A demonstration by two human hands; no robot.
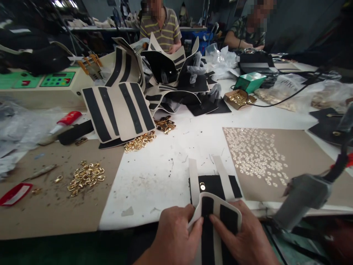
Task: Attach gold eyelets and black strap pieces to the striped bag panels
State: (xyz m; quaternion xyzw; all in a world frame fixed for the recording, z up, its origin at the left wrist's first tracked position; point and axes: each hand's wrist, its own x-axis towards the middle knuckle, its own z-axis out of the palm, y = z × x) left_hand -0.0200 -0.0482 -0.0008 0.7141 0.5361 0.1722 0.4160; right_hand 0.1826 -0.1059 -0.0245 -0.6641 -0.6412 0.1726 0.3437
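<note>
My left hand (174,233) and my right hand (246,235) both grip a cream panel with black strips (207,244) at the table's near edge. The panel's top edge is bent over, and both thumbs press near a small dark spot on its left strip. My other fingers are mostly hidden behind it. Just beyond lies a black piece with pale straps (211,186); a small gold fitting with a whitish disc (202,187) sits on it. Whether this piece joins the held panel I cannot tell.
Gold rings (86,178) lie left, small discs (259,156) right. A pile of striped panels (121,110) stands at back left. A grey tool on an arm (306,200) juts in at right. Two people (161,27) sit across the table.
</note>
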